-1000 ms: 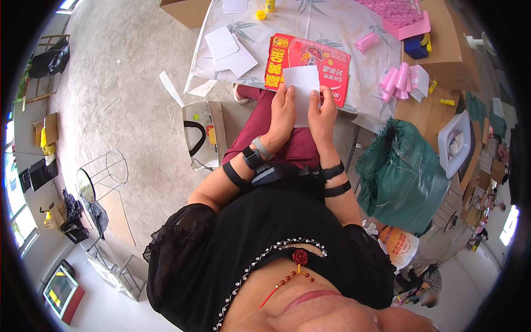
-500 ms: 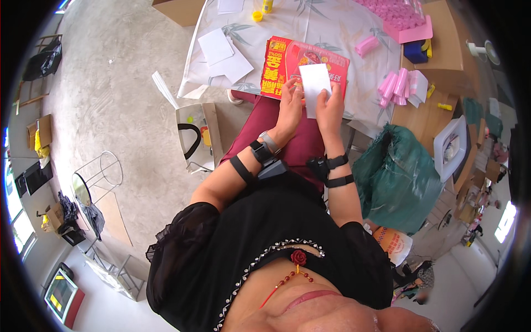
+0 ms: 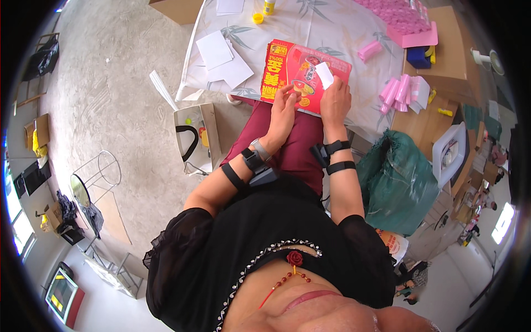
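Note:
A white piece of paper (image 3: 323, 73) sticks out beyond the fingers of my right hand (image 3: 335, 104), which grips it above a red and yellow printed cardboard piece (image 3: 304, 62). Much of the paper is hidden behind that hand. My left hand (image 3: 282, 113) is at the cardboard's near edge, fingers apart and nothing in them. The cardboard lies on a table with a white leaf-patterned cloth (image 3: 354, 33). Left of it, several white sheets (image 3: 232, 72) lie loosely stacked.
A glue stick (image 3: 269, 6) and its yellow cap (image 3: 258, 19) are at the far side. Pink rolls (image 3: 395, 92) lie at the right, near a cardboard box (image 3: 442, 50). A green sack (image 3: 398, 182) stands right of my legs; an open bag (image 3: 207, 141) sits on the floor to the left.
My hands have separated; the left has let go of the white paper and drawn back slightly. The paper has turned within my right hand and shows less of itself.

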`<state>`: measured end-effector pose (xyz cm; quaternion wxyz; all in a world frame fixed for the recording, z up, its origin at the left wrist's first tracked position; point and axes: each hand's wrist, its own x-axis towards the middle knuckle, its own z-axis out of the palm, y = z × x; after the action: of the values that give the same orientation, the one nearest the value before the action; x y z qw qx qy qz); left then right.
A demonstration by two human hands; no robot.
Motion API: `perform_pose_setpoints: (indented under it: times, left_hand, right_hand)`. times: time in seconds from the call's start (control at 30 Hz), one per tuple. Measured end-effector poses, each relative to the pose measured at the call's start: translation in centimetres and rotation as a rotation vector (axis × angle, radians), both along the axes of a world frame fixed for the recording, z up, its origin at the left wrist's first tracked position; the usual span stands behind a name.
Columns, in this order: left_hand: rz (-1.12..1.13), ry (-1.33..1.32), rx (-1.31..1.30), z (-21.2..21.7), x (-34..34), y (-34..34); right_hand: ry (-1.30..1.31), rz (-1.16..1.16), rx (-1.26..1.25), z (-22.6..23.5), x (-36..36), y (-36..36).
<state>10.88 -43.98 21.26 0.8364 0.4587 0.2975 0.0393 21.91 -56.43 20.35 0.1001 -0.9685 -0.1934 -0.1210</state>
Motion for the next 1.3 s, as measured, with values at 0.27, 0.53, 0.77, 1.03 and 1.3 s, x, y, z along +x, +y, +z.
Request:
perform_pose_setpoints:
  times: [0.27, 0.53, 0.77, 1.03, 1.3]
  left_hand:
    - [-0.186, -0.016, 0.595, -1.7, 4.6, 1.1]
    - [-0.146, 0.011, 0.813, -3.2, 7.8, 1.9]
    - [-0.149, 0.003, 0.807, -2.9, 8.6, 1.2]
    - [-0.272, -0.072, 1.102, -3.2, 8.1, 1.3]
    - [-0.315, -0.061, 1.435, -2.4, 8.1, 1.2]
  right_hand:
    - [0.470, -0.221, 0.681, -1.9, 2.2, 0.0]
    - [0.540, -0.300, 0.636, -3.1, 2.0, 2.4]
    - [0.328, -0.213, 0.429, -3.4, 1.9, 2.1]
    - [0.182, -0.175, 0.357, -2.2, 1.5, 2.3]
    - [0.154, 0.158, 0.388, -2.5, 0.7, 0.7]
